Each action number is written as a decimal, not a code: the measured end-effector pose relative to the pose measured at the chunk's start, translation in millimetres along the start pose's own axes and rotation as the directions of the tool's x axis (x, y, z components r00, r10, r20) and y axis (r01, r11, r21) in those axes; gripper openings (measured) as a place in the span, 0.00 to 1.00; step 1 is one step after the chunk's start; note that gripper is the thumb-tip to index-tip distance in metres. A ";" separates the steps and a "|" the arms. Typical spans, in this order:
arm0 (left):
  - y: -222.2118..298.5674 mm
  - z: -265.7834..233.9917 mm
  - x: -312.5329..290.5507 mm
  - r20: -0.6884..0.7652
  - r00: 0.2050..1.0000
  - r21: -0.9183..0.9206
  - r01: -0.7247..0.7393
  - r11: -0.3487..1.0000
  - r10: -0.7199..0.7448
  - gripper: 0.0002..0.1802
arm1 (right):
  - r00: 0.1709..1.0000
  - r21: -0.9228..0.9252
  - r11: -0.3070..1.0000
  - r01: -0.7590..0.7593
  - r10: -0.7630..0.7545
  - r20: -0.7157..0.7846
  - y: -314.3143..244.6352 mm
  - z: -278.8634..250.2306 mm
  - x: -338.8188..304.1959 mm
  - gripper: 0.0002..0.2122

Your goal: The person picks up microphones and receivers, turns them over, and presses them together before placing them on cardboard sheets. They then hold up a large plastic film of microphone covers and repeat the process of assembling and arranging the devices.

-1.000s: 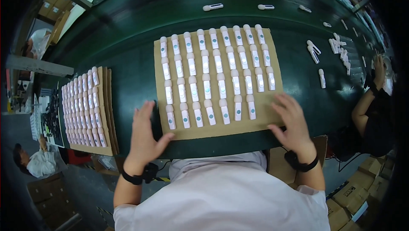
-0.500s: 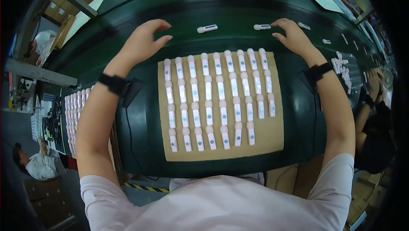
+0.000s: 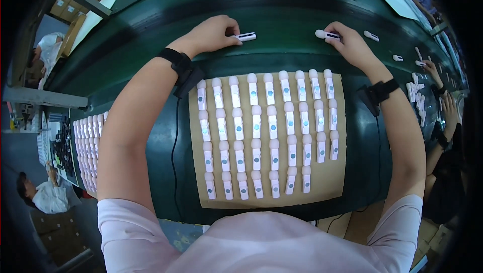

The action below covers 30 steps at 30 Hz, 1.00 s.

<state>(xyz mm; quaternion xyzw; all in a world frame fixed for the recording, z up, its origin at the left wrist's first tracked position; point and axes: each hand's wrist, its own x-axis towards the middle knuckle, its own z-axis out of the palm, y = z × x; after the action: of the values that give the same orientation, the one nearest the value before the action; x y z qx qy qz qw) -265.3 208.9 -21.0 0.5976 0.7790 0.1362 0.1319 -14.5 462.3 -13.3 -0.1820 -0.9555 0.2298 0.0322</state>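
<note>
My left hand (image 3: 215, 32) is closed in a pinch on the round-head end of a small white wand massager (image 3: 247, 36), whose dark-striped body points right. Farther right, my right hand (image 3: 352, 46) pinches the body of another wand massager (image 3: 320, 34), its round pale head facing left. Both lie along the green conveyor belt (image 3: 282, 11). In front of me is a brown cardboard sheet (image 3: 326, 185) bearing rows of similar wands (image 3: 256, 152), heads away from me and round buttons up. The front row stops short of the sheet's right side.
More wands (image 3: 371, 36) lie along the belt to the right, where a co-worker's hand (image 3: 431, 69) reaches in beside a pile of wands (image 3: 415, 94). At left stands another filled sheet (image 3: 88, 147). Black cables (image 3: 174, 167) hang from my wrist straps.
My left hand has moved right and closed on a wand; my right hand has closed on another. The cardboard sheet appears lower in view. A co-worker's hand now reaches onto the belt.
</note>
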 end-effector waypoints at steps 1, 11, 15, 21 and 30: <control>-1.8 -0.9 -1.7 0.004 1.000 -0.005 0.000 1.000 0.000 0.18 | 0.998 0.080 0.996 0.043 -0.039 -0.056 0.1 -0.8 -6.8 0.11; 48.1 -29.9 -126.9 -0.420 0.898 -0.471 -0.090 0.878 -0.133 0.12 | 0.975 0.631 0.757 0.170 -0.035 -0.221 -75.4 -8.1 -174.4 0.09; 115.0 -8.7 -206.8 -0.488 0.809 -0.763 -0.214 0.610 -0.327 0.14 | 0.985 0.820 0.571 0.015 0.133 -0.111 -111.7 8.6 -240.7 0.11; 193.1 42.2 -283.9 -0.474 0.823 -0.790 -0.241 0.564 -0.313 0.15 | 0.976 0.801 0.561 0.209 -0.070 -0.205 -151.2 49.8 -280.6 0.12; 234.4 74.3 -295.5 -0.427 0.867 -0.787 -0.216 0.578 -0.258 0.13 | 0.959 0.828 0.485 0.282 -0.150 -0.239 -175.4 77.3 -293.7 0.11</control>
<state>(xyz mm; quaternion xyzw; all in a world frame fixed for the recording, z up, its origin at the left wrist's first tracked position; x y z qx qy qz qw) 46.0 -14.5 9.4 0.4027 0.6409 0.6261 0.1875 189.4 177.5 3.3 -0.0358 -0.7285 0.6510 0.2103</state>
